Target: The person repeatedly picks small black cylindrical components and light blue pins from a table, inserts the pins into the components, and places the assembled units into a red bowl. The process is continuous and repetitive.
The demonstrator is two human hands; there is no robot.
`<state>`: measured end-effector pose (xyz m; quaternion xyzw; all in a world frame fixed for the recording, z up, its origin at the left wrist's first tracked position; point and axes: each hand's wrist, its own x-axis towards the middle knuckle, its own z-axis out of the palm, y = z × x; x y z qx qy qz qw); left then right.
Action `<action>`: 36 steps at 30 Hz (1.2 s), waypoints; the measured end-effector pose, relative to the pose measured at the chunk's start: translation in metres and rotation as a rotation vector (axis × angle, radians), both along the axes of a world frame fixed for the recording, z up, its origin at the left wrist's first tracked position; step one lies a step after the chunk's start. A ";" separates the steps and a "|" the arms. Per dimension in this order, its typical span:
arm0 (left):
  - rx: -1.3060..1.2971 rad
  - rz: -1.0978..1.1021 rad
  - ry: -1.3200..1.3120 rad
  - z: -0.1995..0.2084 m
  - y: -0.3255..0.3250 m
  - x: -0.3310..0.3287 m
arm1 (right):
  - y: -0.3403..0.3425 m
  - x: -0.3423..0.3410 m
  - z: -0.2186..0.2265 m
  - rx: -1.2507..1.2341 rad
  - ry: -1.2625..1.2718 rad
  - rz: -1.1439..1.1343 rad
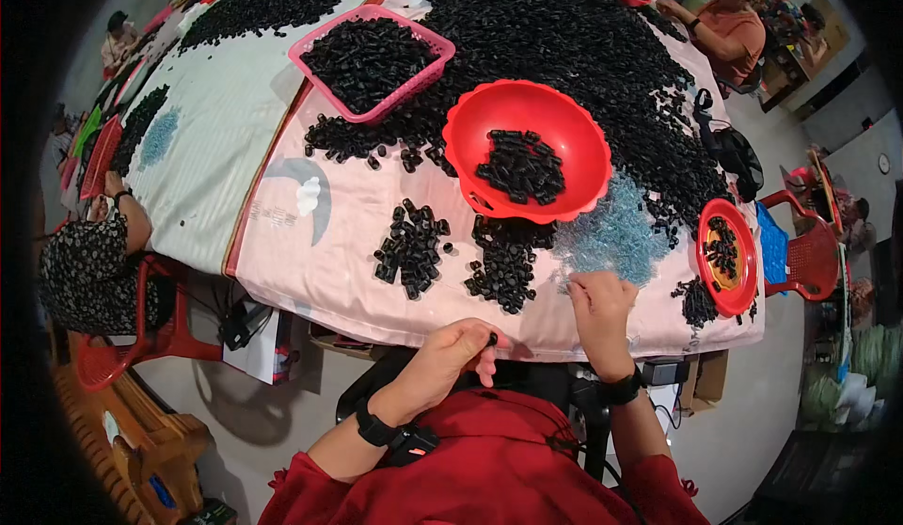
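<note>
At the bottom center of the frame, a worker in a red garment (480,450) sits at a counter (310,285) covered in pale pink printed cloth. The left hand (450,354), lower center, has thumb and forefinger pinched together on a small black cylinder (492,339), seemingly plastic, just off the counter's near edge. The piece would likely handle as light, stiff and a little slippery, best gripped around its sides. The right hand (605,310), right of center, is curled at the near edge of a loose heap of clear, pale-blue slivers (611,229); its fingertips are hidden, so whether they hold one cannot be told.

Beyond the hands, two small piles of black cylinders (409,247) lie at center, before a scalloped red plastic bowl (578,144) partly filled with more. A red oval tray (749,266) sits at right. Farther off, upper left of center, stands a heaped pink lattice basket (414,92), with a broad spread of black pieces (536,17) at top center and a co-worker in orange (738,36) at upper right.
</note>
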<state>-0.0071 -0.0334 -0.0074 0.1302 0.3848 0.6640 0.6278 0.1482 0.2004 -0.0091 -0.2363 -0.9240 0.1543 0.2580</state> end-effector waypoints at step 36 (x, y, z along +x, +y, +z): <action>-0.069 -0.233 0.032 0.001 0.019 -0.005 | 0.001 -0.021 -0.005 0.056 -0.011 -0.001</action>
